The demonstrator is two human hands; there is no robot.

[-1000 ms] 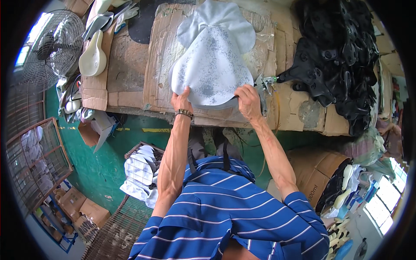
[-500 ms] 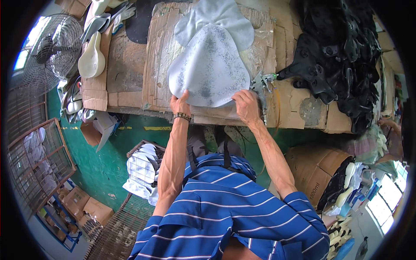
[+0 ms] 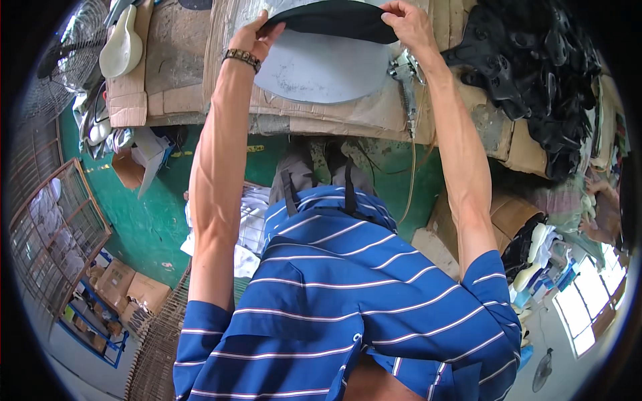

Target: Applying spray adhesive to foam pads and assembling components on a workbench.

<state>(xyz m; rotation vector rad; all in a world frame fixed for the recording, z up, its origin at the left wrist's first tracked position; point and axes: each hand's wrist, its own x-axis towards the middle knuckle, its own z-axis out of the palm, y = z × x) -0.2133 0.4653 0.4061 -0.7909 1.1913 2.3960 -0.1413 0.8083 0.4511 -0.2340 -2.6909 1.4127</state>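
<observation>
Hands pinch opposite ends of a curved black sheet piece (image 3: 334, 20): left hand (image 3: 257, 37) and right hand (image 3: 408, 23) stretch it flat above the pale grey oval sheet (image 3: 321, 67), beside a metal spray gun (image 3: 404, 70).

Both hands (image 3: 257, 35) farther forward, now gripping black piece (image 3: 331, 20).

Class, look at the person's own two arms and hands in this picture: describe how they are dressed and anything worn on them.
Both forearms are bare. The short sleeves belong to a blue shirt with thin white stripes and end above the elbows. The left hand has a beaded bracelet of dark and brownish beads at the wrist. The right hand shows no band, watch or glove; neither hand is gloved.
</observation>
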